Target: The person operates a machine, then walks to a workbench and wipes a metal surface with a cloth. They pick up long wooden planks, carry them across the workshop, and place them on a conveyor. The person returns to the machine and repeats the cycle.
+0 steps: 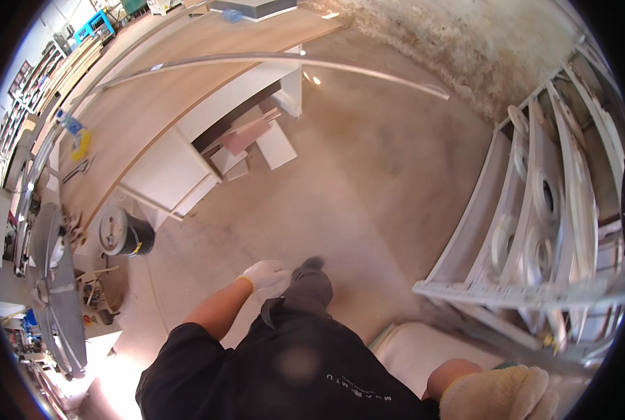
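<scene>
My left hand (265,275), in a white work glove, hangs low beside my dark trouser leg (311,288). Its fingers look loosely stretched, and I see nothing in them. At the lower right edge is my right hand (496,393), also in a pale glove. Its fingers bend downward and the picture's rim cuts them off, so whether it holds anything is hidden. Close by that hand is a pale flat panel (431,353) with a greenish edge.
A long wooden-topped workbench (144,105) runs along the left, with a thin strip (375,72) jutting past it. Board offcuts (246,136) lie beneath. A dark bucket (127,232) stands near its end. On the right, a rack (522,294) holds curved white panels with round openings.
</scene>
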Tool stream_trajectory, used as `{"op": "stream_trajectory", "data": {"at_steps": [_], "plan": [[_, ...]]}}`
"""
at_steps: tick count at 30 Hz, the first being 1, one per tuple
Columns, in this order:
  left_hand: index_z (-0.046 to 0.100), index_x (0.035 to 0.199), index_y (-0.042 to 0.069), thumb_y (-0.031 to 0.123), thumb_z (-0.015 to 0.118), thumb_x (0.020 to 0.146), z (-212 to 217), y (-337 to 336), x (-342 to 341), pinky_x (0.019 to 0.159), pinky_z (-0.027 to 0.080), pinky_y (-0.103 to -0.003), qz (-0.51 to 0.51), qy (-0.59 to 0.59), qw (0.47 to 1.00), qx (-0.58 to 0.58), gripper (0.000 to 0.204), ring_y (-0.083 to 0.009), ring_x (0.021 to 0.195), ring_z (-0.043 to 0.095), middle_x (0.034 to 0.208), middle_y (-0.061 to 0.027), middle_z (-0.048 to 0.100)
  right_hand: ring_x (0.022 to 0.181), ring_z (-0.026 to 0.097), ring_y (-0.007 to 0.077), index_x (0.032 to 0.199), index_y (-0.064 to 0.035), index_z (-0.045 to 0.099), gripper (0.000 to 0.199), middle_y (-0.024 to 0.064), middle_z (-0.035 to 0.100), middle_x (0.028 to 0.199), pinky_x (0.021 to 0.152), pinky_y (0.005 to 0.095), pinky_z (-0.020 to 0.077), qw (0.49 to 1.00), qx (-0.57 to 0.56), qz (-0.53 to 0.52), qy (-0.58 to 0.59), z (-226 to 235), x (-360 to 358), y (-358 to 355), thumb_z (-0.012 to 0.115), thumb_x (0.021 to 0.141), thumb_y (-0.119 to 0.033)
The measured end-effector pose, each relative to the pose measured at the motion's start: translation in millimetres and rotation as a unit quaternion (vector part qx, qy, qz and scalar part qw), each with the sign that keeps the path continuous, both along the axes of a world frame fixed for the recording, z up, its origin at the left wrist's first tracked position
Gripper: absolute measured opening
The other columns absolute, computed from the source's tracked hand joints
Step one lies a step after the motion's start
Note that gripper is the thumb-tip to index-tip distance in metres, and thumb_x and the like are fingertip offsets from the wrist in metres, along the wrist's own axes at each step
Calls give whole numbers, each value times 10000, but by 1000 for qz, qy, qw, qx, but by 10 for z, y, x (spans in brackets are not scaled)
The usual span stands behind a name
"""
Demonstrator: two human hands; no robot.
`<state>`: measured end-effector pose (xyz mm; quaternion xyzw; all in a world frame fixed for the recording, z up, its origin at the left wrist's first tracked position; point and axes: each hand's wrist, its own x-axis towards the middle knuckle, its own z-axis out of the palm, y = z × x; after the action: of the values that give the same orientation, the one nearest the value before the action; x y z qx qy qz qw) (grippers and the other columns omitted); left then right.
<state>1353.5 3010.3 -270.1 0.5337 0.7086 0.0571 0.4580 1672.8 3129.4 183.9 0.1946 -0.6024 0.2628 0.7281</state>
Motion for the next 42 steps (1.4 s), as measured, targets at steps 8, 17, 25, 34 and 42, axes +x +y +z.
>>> {"op": "stream_trajectory", "data": {"at_steps": [8, 17, 25, 34, 42], "plan": [[784, 1232, 67, 424, 581, 989, -1460, 1995, 224, 1071, 536, -514, 93, 74, 970, -211, 477, -456, 1288, 660, 1359, -212, 738, 850, 553, 164, 1012, -227, 613, 154, -65, 584, 968, 713, 317, 410, 966, -178, -30, -184, -245, 536, 2704, 735, 952, -299], [793, 1152, 56, 409, 572, 1015, -1282, 5690, 1862, 1005, 563, -508, 330, -251, 905, -97, 438, -424, 1193, 716, 1233, -239, 765, 744, 484, 161, 768, -239, 538, 243, -76, 521, 795, 705, 356, 388, 993, -62, 104, 6, -578, 857, 6507, 699, 941, -294], [783, 1115, 34, 463, 639, 998, -1170, 6987, 3256, 964, 570, -540, 228, -105, 964, -88, 467, -478, 1092, 727, 1100, -212, 789, 783, 612, 240, 849, -127, 684, 240, 63, 664, 898, 648, 429, 479, 647, -447, 592, -179, -254, 1529, 9286, 744, 962, -330], [777, 1115, 159, 253, 588, 992, -1547, 9828, 2789, 870, 594, -511, 170, -30, 980, -100, 245, -377, 1008, 755, 994, -160, 785, 841, 697, 327, 967, -63, 715, 200, 120, 697, 909, 725, 458, 566, 891, 12, 131, -434, -1168, 87, 12606, 737, 895, -249], [782, 1177, 68, 420, 626, 1021, -367, 13738, -462, 948, 570, -414, 522, -25, 850, 72, 415, -281, 1035, 750, 1083, -131, 799, 1113, 711, 455, 1194, -74, 759, 356, 224, 761, 1140, 1007, 551, 558, 367, -97, -161, -911, -3896, -186, 15692, 672, 924, -289]]}}
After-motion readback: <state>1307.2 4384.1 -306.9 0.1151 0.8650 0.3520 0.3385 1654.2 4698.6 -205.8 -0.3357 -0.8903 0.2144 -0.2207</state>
